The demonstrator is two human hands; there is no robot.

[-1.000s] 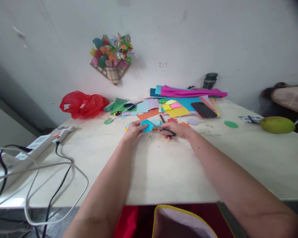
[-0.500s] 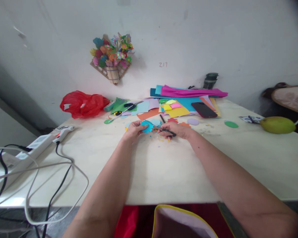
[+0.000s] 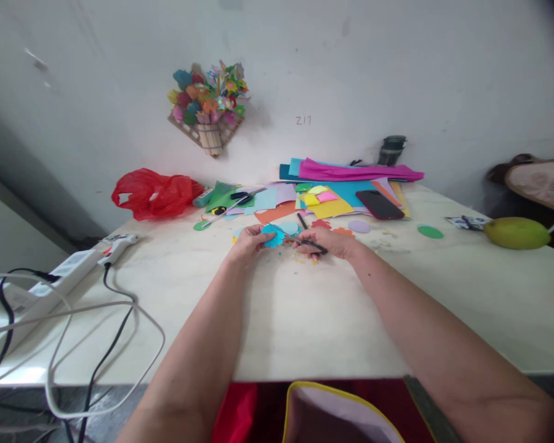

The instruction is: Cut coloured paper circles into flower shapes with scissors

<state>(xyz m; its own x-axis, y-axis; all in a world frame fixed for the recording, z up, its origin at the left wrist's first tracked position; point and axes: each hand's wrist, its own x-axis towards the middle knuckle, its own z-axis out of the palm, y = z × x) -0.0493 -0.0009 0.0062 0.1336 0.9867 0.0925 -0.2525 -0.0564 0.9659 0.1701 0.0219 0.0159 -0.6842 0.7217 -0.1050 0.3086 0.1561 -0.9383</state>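
Between the thumb and fingers of my left hand (image 3: 249,242) is a blue paper flower (image 3: 273,236) with a scalloped edge. My right hand (image 3: 327,241) grips a pair of scissors (image 3: 313,245) by the dark handles, and the blades reach left to the flower's edge. Just behind lie a light blue paper piece (image 3: 290,227), a red paper flower (image 3: 322,224) and an orange paper flower (image 3: 344,233). A dark pen-like stick (image 3: 301,220) stands out above my right fingers. Small paper scraps (image 3: 300,261) are scattered below my hands.
Coloured paper sheets (image 3: 335,207) and a phone (image 3: 379,204) lie at the back. Another pair of scissors (image 3: 242,197) rests near a red plastic bag (image 3: 154,194). Left are a power strip (image 3: 58,289) and loose cables (image 3: 136,307); right, a green-yellow fruit (image 3: 516,232).
Almost nothing differs. Both hands keep their places, with the scissors blades still at the edge of the blue paper flower.
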